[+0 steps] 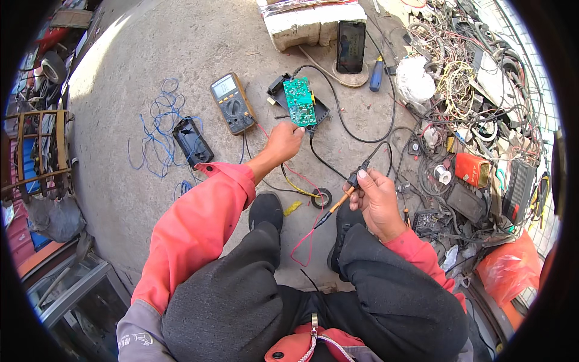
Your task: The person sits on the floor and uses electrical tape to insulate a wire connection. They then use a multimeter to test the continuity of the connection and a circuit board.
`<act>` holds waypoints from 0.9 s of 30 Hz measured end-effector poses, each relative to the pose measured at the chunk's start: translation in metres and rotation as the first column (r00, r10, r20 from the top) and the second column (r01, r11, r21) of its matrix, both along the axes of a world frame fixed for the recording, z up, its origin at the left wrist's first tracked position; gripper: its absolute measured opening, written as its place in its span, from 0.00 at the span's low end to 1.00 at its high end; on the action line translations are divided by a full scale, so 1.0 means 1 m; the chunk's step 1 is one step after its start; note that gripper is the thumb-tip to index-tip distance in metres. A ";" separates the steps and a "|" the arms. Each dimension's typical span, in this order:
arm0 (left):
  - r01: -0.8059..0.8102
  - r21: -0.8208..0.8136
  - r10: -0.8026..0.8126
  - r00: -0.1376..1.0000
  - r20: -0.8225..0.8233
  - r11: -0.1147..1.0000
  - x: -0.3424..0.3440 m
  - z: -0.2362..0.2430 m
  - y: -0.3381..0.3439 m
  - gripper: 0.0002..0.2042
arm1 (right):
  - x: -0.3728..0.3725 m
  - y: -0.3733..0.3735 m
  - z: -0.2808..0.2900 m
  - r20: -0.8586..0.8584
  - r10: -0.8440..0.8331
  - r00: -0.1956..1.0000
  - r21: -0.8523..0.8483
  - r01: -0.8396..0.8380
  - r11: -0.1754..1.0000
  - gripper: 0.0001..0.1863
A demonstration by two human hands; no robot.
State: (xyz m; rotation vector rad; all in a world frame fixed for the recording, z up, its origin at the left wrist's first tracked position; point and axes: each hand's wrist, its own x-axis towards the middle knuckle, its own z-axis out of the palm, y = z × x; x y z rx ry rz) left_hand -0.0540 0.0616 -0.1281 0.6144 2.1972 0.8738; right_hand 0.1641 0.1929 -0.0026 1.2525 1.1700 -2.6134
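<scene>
My left hand is closed at the lower edge of a green circuit board; what its fingers hold, if anything, is hidden. The board lies over an open black plastic case with black cables running from it. My right hand pinches an orange test probe together with the black plug end of a cable. From the probe's lower end a pink wire loops down between my shoes. Left of the board, a multimeter lies face up with its screen on.
A black plastic shell sits by tangled blue wire. Black tape lies between my feet. A phone leans at a white foam block, near a blue screwdriver. Heaped wires and parts fill the right side.
</scene>
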 end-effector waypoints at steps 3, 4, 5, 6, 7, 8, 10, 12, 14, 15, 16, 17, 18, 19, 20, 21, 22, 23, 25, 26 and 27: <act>-0.003 0.000 0.003 1.000 -0.016 1.000 -0.001 -0.007 0.001 0.16 | 0.000 0.000 0.000 -0.001 -0.001 1.000 -0.004 0.001 1.000 0.13; -0.002 0.001 0.002 1.000 -0.030 1.000 -0.001 -0.009 0.001 0.16 | 0.000 0.000 0.000 -0.004 -0.002 1.000 -0.004 0.002 1.000 0.13; 0.000 0.000 0.000 1.000 -0.029 1.000 -0.001 -0.010 0.001 0.16 | 0.000 0.000 -0.001 -0.007 -0.002 1.000 -0.004 0.002 1.000 0.13; 0.003 -0.001 -0.003 1.000 -0.028 1.000 -0.001 -0.011 0.002 0.16 | 0.001 0.000 -0.001 -0.005 -0.003 1.000 -0.005 0.003 1.000 0.13; 0.005 -0.001 -0.006 1.000 -0.027 1.000 -0.001 -0.011 0.003 0.16 | 0.001 0.001 -0.001 -0.003 -0.005 1.000 -0.005 0.005 1.000 0.13; 0.008 -0.004 -0.008 1.000 -0.030 1.000 -0.002 -0.012 0.004 0.16 | 0.001 0.001 -0.001 -0.001 -0.006 1.000 -0.006 0.006 1.000 0.13; 0.013 -0.010 -0.013 0.999 -0.038 1.000 -0.003 -0.012 0.005 0.16 | 0.001 0.001 -0.001 0.002 -0.005 1.000 -0.006 0.005 1.000 0.13; 0.012 -0.011 -0.012 0.999 -0.041 1.000 -0.003 -0.012 0.005 0.16 | 0.001 0.001 0.000 0.008 -0.002 1.000 -0.002 0.002 1.000 0.13; 0.016 -0.019 -0.017 0.999 -0.042 1.000 -0.003 -0.013 0.005 0.16 | 0.001 0.000 -0.001 0.017 0.002 1.000 0.005 -0.002 1.000 0.12; 0.021 -0.029 -0.022 0.999 -0.043 0.999 -0.003 -0.013 0.005 0.15 | 0.000 0.000 -0.001 0.019 0.003 1.000 0.007 -0.003 1.000 0.12; 0.025 -0.039 -0.026 0.999 -0.044 0.999 -0.003 -0.012 0.004 0.15 | 0.000 0.000 -0.001 0.020 0.004 1.000 0.010 -0.004 1.000 0.12; 0.020 -0.049 -0.022 0.999 -0.039 0.999 -0.002 -0.012 0.005 0.15 | 0.001 0.000 -0.001 0.021 0.006 1.000 0.012 -0.006 1.000 0.12; 0.015 -0.057 -0.017 0.999 -0.035 0.998 -0.002 -0.012 0.006 0.15 | 0.001 0.001 -0.001 0.019 0.001 1.000 0.010 -0.001 1.000 0.12; 0.011 -0.066 -0.013 0.999 -0.032 0.998 -0.002 -0.012 0.007 0.15 | 0.001 0.001 0.000 0.017 -0.003 1.000 0.007 0.003 1.000 0.12; 0.013 -0.067 -0.015 0.999 -0.028 0.998 -0.002 -0.011 0.007 0.14 | 0.001 0.001 0.000 0.015 -0.008 1.000 0.005 0.007 1.000 0.12; 0.016 -0.069 -0.018 1.000 -0.023 0.998 -0.002 -0.012 0.007 0.14 | 0.001 0.001 0.000 0.014 -0.008 1.000 0.005 0.007 1.000 0.12; 0.020 -0.070 -0.021 1.000 -0.017 0.997 -0.002 -0.013 0.007 0.14 | 0.001 0.001 0.000 0.013 -0.008 1.000 0.005 0.008 1.000 0.12; 0.017 -0.071 -0.018 1.000 -0.014 0.997 -0.003 -0.013 0.006 0.14 | 0.001 0.001 0.000 0.013 -0.008 1.000 0.005 0.008 1.000 0.12; 0.013 -0.072 -0.013 1.000 -0.005 0.997 -0.003 -0.014 0.006 0.14 | 0.001 0.001 -0.001 0.012 -0.005 1.000 0.004 0.005 1.000 0.11; 0.014 -0.071 -0.014 1.000 -0.006 0.997 -0.003 -0.014 0.006 0.14 | 0.002 0.001 -0.002 0.012 -0.004 1.000 0.003 0.004 1.000 0.11; 0.014 -0.070 -0.014 1.000 -0.008 0.997 -0.003 -0.014 0.006 0.14 | 0.001 0.001 -0.002 0.013 -0.003 1.000 0.004 0.003 1.000 0.11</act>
